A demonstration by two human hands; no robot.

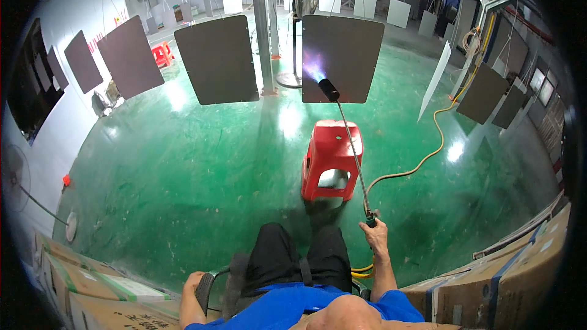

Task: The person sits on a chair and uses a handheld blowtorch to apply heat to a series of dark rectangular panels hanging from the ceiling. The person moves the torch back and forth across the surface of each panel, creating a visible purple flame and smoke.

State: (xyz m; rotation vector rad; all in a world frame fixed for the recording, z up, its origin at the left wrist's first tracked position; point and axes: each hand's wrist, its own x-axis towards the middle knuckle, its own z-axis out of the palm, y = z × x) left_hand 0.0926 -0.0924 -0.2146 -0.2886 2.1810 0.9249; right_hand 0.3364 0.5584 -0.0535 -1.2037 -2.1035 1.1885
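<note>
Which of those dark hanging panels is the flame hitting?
The dark panel directly above the red stool; the torch in the right hand flames against its lower left.

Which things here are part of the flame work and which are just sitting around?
In use:
right hand
long torch
flame
dark hanging panel
yellow hose

Lying about:
red stool
standing fan
cardboard boxes
left hand, resting on the chair arm

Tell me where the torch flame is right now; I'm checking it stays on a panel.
In the head view, the flame sits upper centre, on the left edge of the dark hanging panel above the red stool.
</note>
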